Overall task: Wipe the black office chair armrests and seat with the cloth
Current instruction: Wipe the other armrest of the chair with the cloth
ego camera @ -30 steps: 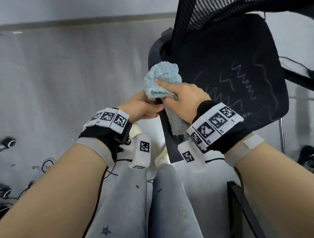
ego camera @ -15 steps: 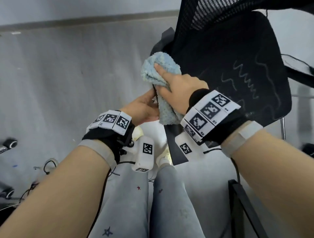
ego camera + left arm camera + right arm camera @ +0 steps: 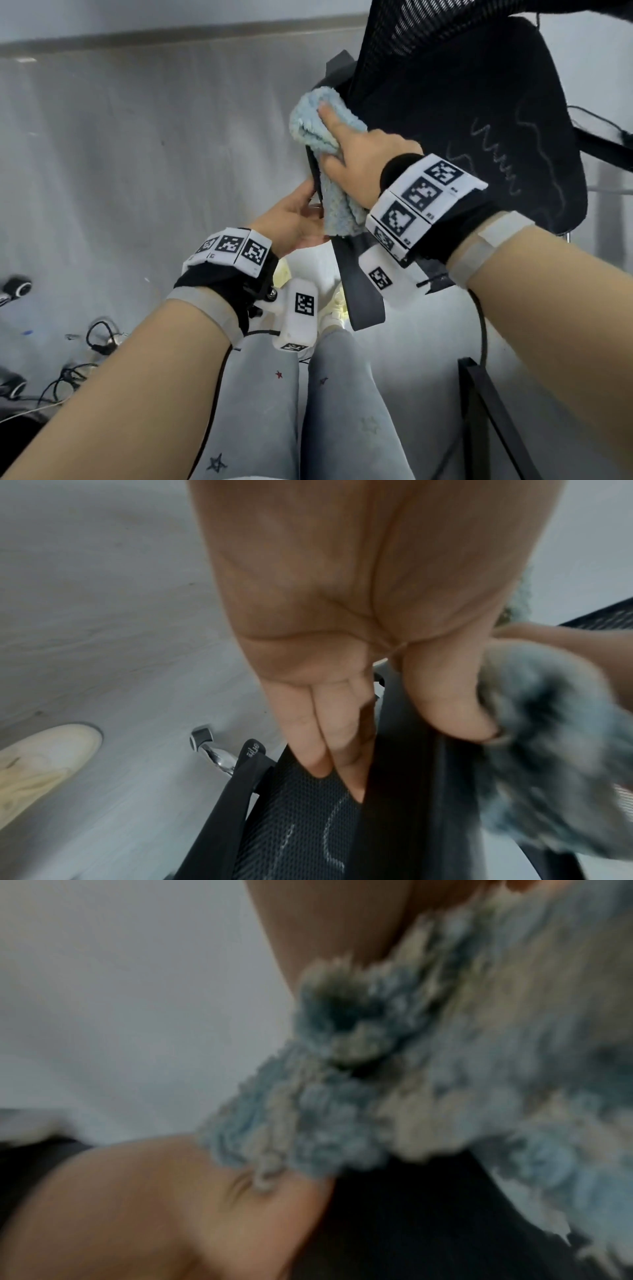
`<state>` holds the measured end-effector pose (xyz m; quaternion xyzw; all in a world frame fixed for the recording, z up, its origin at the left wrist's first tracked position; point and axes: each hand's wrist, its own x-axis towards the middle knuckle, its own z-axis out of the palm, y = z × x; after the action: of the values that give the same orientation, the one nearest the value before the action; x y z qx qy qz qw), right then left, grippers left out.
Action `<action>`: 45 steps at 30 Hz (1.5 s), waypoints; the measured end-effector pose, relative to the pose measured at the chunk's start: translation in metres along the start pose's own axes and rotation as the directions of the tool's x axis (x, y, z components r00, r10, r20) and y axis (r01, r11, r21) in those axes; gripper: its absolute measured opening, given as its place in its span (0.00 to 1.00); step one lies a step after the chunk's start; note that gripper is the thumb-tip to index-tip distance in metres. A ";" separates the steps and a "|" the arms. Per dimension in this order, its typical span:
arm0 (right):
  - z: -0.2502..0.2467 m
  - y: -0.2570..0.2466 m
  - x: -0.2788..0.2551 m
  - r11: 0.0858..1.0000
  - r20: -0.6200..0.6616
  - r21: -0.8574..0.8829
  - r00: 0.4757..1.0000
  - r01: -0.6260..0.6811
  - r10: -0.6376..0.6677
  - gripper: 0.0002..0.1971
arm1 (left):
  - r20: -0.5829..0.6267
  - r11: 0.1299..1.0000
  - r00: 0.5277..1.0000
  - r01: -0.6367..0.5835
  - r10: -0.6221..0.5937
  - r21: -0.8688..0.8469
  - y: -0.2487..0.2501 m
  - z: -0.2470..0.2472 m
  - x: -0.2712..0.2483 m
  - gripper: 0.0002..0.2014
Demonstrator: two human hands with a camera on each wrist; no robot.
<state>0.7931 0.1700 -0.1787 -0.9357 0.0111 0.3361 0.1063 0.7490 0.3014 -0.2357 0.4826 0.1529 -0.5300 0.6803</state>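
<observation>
The black office chair fills the upper right of the head view, its seat marked with pale squiggles. One black armrest runs from near my legs up toward the chair. A fluffy light-blue cloth is wrapped over the armrest's upper part. My right hand grips the cloth there, forefinger stretched across it. My left hand holds the armrest just below. In the left wrist view the left hand's thumb and fingers pinch the armrest beside the cloth. The right wrist view shows the cloth, blurred.
My legs in grey trousers stand close under the armrest. Loose cables and caster wheels lie on the grey floor at left. A black metal frame rises at lower right. A cream shoe is on the floor.
My right hand has slid the cloth up along the armrest, away from me. The left hand has stayed lower on the armrest, so the hands are now further apart.
</observation>
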 end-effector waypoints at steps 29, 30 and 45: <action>0.041 0.021 -0.033 0.951 0.018 0.279 0.989 0.136 -0.147 0.26 | -0.116 0.979 0.992 0.018 -0.042 -0.202 -0.020 -0.005 -0.008 0.49; 0.037 0.018 -0.022 0.943 -0.011 0.302 0.990 0.140 -0.144 0.26 | -0.139 0.973 0.990 -0.012 -0.021 -0.232 -0.017 -0.005 -0.010 0.48; 0.057 -0.013 -0.032 0.827 -0.124 0.538 0.986 0.161 -0.112 0.21 | -0.267 0.947 0.963 -0.115 0.032 -0.301 -0.016 -0.016 -0.038 0.41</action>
<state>0.7334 0.1933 -0.1989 -0.8786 0.0441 0.2694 0.3917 0.7252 0.3368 -0.2240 0.4389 0.3043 -0.4055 0.7418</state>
